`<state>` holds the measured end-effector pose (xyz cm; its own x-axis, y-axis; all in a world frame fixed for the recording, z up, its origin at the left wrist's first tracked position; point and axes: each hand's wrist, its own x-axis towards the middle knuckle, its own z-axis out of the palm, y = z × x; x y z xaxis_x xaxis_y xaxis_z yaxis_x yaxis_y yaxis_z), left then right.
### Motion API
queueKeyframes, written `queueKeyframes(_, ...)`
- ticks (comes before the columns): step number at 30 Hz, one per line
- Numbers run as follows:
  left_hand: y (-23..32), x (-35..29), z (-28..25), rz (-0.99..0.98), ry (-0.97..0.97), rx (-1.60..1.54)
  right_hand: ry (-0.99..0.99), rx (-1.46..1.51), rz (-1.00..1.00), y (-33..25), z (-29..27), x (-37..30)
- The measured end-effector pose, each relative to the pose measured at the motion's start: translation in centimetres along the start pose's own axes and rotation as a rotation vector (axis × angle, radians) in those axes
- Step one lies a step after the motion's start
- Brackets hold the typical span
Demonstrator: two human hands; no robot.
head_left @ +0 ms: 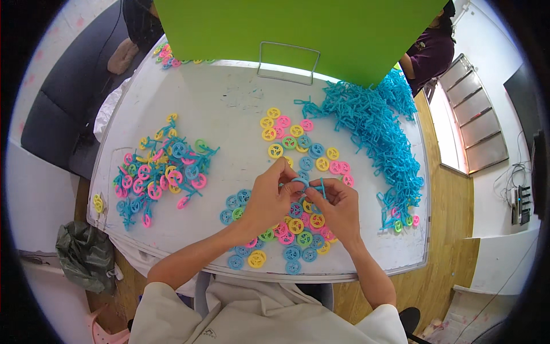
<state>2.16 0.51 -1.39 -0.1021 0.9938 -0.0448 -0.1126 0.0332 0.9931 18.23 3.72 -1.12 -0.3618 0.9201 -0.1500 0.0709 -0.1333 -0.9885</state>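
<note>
Over the middle of the table, my left hand (268,194) is closed with its fingertips on a small blue plastic wheel (301,182). My right hand (339,207) meets it from the right, pinching a thin blue plastic stick piece (322,186) against the wheel. How far the two parts fit together is hidden by the fingers. Beneath and around both hands lie loose spoked wheels in blue, pink, yellow and green, among them a yellow wheel (256,259) near the front edge.
At left on the white table (229,137) sits a pile of wheels joined to blue sticks (163,166). A large heap of blue stick pieces (366,123) covers the right side. A green panel (286,34) with a wire handle stands at the back; a person in dark clothing (431,54) is behind it.
</note>
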Motion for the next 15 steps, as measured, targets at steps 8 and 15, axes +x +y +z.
queueKeyframes(8,0.7,-0.1,-0.2,0.202,0.015,0.316,0.042,0.123,0.017,-1.4,0.4,-0.3)
queueKeyframes(15,1.0,0.0,-0.2,0.027,-0.027,0.019,0.104,-0.406,-0.294,-0.7,-0.5,-0.2)
